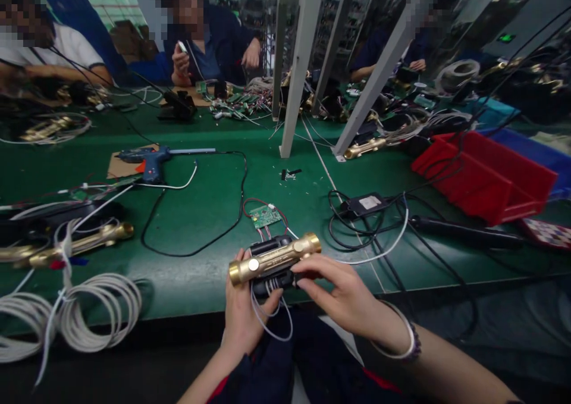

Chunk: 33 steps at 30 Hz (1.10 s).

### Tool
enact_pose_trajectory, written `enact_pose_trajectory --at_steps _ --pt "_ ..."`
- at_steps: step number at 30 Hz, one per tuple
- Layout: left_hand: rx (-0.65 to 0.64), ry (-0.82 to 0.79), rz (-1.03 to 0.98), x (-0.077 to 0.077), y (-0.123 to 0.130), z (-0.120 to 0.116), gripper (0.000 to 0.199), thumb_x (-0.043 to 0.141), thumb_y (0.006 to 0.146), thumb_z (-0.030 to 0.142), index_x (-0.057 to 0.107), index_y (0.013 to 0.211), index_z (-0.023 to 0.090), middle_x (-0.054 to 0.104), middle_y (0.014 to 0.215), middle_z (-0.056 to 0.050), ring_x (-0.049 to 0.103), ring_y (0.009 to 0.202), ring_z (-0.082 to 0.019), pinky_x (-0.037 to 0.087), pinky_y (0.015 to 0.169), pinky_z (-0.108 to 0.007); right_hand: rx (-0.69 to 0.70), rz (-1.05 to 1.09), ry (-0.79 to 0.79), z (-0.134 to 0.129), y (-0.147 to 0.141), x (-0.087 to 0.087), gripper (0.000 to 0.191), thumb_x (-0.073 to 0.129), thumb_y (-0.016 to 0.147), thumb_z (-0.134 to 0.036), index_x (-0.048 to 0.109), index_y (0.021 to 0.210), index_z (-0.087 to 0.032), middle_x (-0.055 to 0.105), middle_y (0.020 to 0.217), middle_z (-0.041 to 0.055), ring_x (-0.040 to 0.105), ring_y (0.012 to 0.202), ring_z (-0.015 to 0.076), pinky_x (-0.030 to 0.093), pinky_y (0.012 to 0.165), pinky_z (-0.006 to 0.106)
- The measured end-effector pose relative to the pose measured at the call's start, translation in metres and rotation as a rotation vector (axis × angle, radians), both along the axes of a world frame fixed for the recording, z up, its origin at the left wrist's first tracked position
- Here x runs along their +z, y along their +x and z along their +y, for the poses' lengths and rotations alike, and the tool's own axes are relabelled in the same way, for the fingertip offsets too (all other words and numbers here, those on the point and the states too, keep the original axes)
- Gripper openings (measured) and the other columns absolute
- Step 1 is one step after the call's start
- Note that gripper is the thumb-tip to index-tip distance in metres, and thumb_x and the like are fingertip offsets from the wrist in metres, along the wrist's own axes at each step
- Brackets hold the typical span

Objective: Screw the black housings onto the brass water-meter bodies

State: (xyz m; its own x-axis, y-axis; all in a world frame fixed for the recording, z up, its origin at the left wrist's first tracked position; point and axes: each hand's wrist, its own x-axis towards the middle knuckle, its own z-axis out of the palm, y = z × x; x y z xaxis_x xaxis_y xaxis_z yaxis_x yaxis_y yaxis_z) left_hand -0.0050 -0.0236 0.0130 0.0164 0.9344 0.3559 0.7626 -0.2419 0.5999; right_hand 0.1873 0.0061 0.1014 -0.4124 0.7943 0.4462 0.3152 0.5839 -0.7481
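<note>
A brass pipe fitting [274, 259] with a black housing [270, 246] is held over the front edge of the green table. My left hand [245, 309] wraps round its left end from below, thumb against the black part, where grey wire loops hang down. At the right end my right hand [332, 282] pinches something dark and small at the black part, too hidden to name. Just behind the fitting lies a green circuit board [266, 216] with red and white wires attached.
A blue glue gun [154, 165] lies at the left, above coiled grey cables [100, 312] and another brass fitting [98, 237]. Rightward are a black adapter [366, 204], a red bin [491, 178] and black cords. Metal posts [297, 65] stand behind; people sit across the table.
</note>
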Motion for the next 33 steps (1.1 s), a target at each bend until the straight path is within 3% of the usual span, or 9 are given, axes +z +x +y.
enact_pose_trajectory --at_steps 2,5,9,12,16,22,28,33 --pt "0.026 0.043 0.015 -0.001 0.003 -0.004 0.067 0.064 0.078 0.035 0.033 0.135 0.019 0.045 0.133 -0.017 0.039 0.127 -0.034 0.038 0.100 -0.054 -0.039 0.020 0.078 -0.009 -0.007 -0.020 0.016 0.055 0.087 -0.012 0.059 0.101 -0.018 0.068 0.085 0.0038 0.066 0.076 0.0137 0.055 0.070 0.023" --pt "0.096 0.150 0.042 -0.010 0.006 -0.010 0.064 0.061 0.080 0.038 0.033 0.135 0.019 0.049 0.128 -0.017 0.042 0.124 -0.034 0.035 0.101 -0.055 0.058 -0.003 0.263 -0.011 -0.012 -0.046 0.025 0.050 0.087 -0.005 0.058 0.110 -0.014 0.070 0.092 0.0080 0.066 0.086 0.0144 0.055 0.076 0.025" --pt "0.193 0.274 0.085 -0.024 0.009 -0.015 0.065 0.060 0.080 0.044 0.035 0.133 0.017 0.048 0.123 -0.019 0.044 0.120 -0.035 0.038 0.098 -0.054 0.107 -0.091 0.475 -0.007 -0.012 -0.061 0.019 0.047 0.090 -0.007 0.061 0.102 -0.011 0.070 0.096 0.0118 0.064 0.097 0.0183 0.054 0.081 0.033" --pt "0.262 0.268 0.123 -0.027 0.012 -0.017 0.067 0.060 0.079 0.049 0.034 0.132 0.016 0.047 0.118 -0.018 0.044 0.117 -0.035 0.040 0.095 -0.052 0.027 -0.176 0.527 -0.006 -0.011 -0.062 0.014 0.050 0.089 -0.011 0.062 0.096 -0.014 0.072 0.093 0.0086 0.064 0.093 0.0192 0.054 0.076 0.035" --pt "0.299 0.273 0.158 -0.023 0.014 -0.016 0.069 0.059 0.078 0.054 0.034 0.130 0.017 0.046 0.113 -0.015 0.047 0.112 -0.033 0.040 0.095 -0.050 -0.027 -0.223 0.472 -0.007 -0.008 -0.060 0.019 0.047 0.090 -0.010 0.063 0.097 -0.015 0.071 0.091 0.0083 0.062 0.083 0.0180 0.051 0.069 0.033" --pt "0.315 0.267 0.182 -0.017 0.016 -0.017 0.063 0.053 0.081 0.054 0.035 0.127 0.015 0.045 0.109 -0.014 0.047 0.109 -0.032 0.039 0.097 -0.051 -0.049 -0.219 0.432 -0.009 -0.008 -0.060 0.022 0.045 0.089 -0.006 0.062 0.099 -0.015 0.070 0.090 0.0087 0.060 0.083 0.0198 0.051 0.071 0.034" --pt "0.301 0.278 0.073 -0.028 0.015 -0.021 0.053 0.063 0.075 0.052 0.045 0.107 0.014 0.045 0.105 -0.014 0.046 0.109 -0.034 0.032 0.101 -0.057 -0.071 -0.233 0.425 -0.012 -0.010 -0.061 0.019 0.045 0.089 -0.005 0.059 0.098 -0.014 0.069 0.092 0.0082 0.059 0.086 0.0204 0.052 0.073 0.035" --pt "0.311 0.291 0.088 -0.029 0.015 -0.020 0.049 0.063 0.074 0.054 0.045 0.101 0.017 0.047 0.102 -0.012 0.047 0.109 -0.031 0.033 0.100 -0.054 -0.130 -0.234 0.405 -0.023 -0.003 -0.049 0.023 0.042 0.089 -0.003 0.057 0.106 -0.011 0.063 0.089 0.0106 0.058 0.088 0.0184 0.052 0.077 0.031"
